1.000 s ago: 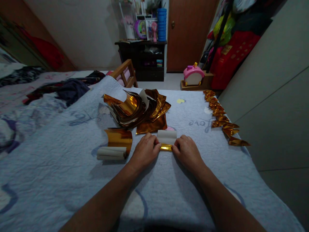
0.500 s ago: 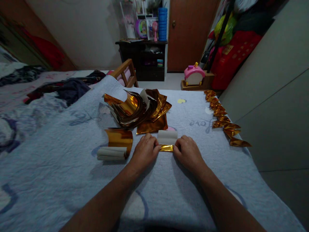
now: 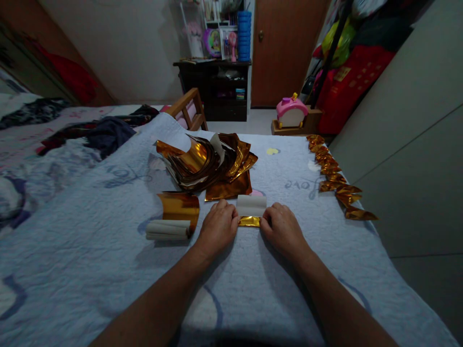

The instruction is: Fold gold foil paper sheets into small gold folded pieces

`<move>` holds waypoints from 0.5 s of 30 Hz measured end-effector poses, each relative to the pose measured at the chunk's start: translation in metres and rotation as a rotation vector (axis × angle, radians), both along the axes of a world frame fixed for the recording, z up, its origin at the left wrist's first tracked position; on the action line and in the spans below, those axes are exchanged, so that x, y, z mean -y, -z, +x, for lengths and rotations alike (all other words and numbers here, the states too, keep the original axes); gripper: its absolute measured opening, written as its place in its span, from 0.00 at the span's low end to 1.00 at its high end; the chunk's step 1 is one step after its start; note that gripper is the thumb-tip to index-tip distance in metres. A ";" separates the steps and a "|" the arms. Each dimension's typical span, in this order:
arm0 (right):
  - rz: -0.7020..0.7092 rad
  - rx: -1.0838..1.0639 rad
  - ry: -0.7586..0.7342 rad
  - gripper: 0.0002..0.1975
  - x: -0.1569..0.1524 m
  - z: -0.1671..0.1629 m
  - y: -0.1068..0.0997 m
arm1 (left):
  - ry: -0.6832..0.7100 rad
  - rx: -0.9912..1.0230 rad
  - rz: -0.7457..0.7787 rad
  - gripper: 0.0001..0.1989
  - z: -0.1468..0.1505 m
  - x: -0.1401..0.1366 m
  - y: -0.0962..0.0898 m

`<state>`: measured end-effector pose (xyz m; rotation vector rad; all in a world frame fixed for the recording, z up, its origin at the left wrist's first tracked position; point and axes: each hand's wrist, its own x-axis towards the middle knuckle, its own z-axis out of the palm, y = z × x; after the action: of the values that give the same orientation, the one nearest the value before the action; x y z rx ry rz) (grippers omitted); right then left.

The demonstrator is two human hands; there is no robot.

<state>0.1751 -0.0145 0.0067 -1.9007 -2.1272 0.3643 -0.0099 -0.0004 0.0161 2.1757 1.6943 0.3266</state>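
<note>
A small sheet of gold foil paper (image 3: 251, 206) lies on the bed, its pale back facing up and its near edge folded over to show a shiny gold strip. My left hand (image 3: 219, 223) pinches the left end of that fold. At the right end, my right hand (image 3: 283, 225) grips it with closed fingers. Left of my left hand sit a rolled bundle of pale-backed sheets (image 3: 168, 230) and a curved gold sheet (image 3: 180, 206). Beyond my hands is a large fanned stack of gold foil paper (image 3: 206, 161).
Folded gold foil pieces (image 3: 331, 173) form a row along the bed's right edge. A light blue quilt (image 3: 108, 270) covers the bed. Dark clothes (image 3: 112, 131) lie at the left. Past the bed stand a dark cabinet (image 3: 213, 89) and a pink toy (image 3: 291, 112).
Hardly anything differs. Both hands keep their hold on the folded sheet, and the whole view has shifted very slightly.
</note>
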 end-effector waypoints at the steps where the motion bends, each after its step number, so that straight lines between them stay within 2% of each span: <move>1: -0.002 0.001 0.003 0.08 0.000 0.000 0.000 | 0.000 -0.005 -0.003 0.06 0.000 0.000 -0.001; 15: -0.003 0.048 0.027 0.09 0.000 -0.003 -0.002 | 0.003 -0.080 -0.002 0.05 0.004 0.001 -0.001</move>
<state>0.1720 -0.0142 0.0090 -1.9570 -2.1301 0.3194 -0.0064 -0.0013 0.0174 2.2168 1.7326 0.2399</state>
